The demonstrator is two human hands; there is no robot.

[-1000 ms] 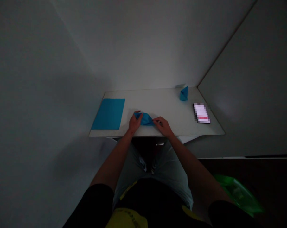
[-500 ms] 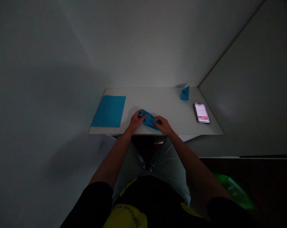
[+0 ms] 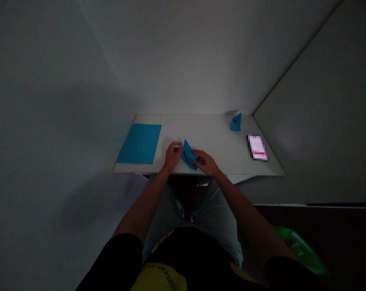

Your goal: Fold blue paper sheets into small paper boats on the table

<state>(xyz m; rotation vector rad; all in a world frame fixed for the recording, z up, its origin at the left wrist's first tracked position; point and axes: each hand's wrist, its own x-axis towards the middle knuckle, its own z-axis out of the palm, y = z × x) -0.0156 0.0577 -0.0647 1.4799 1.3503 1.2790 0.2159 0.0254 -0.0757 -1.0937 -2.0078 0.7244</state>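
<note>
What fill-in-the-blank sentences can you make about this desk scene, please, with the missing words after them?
1. The folded blue paper lies ____ the left hand and the right hand.
2. The flat blue sheet lies on the ____ side of the white table.
3. The small folded blue paper stands near the table's far ____ corner.
4. The crumpled plastic low in the view is ____.

Missing words: between; left; right; green.
</note>
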